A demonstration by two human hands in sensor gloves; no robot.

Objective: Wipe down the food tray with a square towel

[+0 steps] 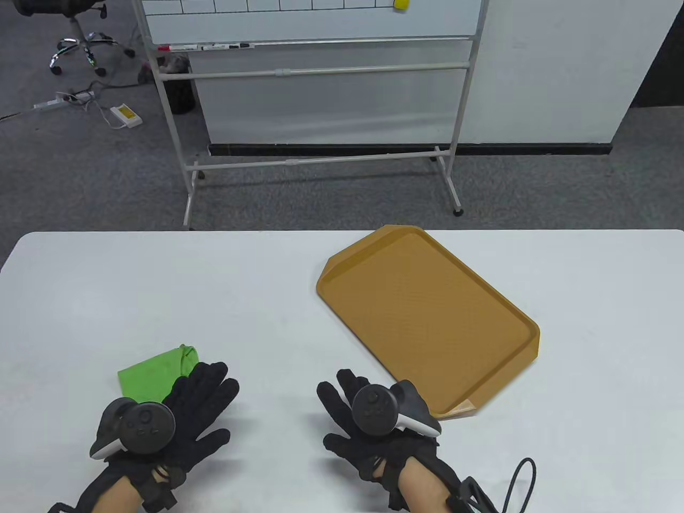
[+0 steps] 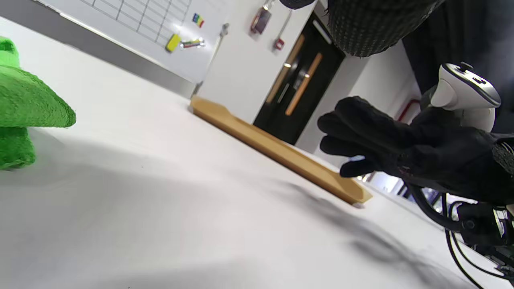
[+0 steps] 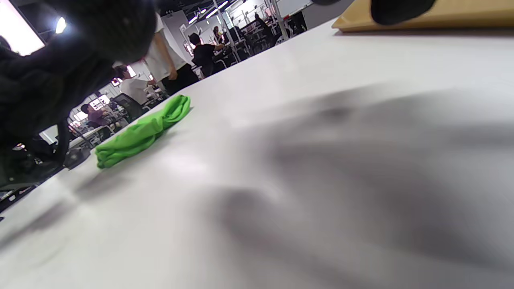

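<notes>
A tan food tray (image 1: 427, 315) lies at an angle on the white table, right of centre; its edge shows in the left wrist view (image 2: 277, 150) and the right wrist view (image 3: 441, 18). A folded green towel (image 1: 157, 368) lies at the front left; it shows in the left wrist view (image 2: 24, 112) and the right wrist view (image 3: 140, 130). My left hand (image 1: 200, 398) hovers open with fingers spread, just right of and partly over the towel, holding nothing. My right hand (image 1: 347, 406) is open with fingers spread, left of the tray's near corner, holding nothing; it also shows in the left wrist view (image 2: 369, 140).
The white table (image 1: 214, 299) spans the view. Beyond its far edge stands a rolling whiteboard frame (image 1: 310, 69) on grey carpet. A paper label (image 1: 467, 409) sticks out under the tray's near corner. A black cable (image 1: 518, 481) hangs from my right wrist.
</notes>
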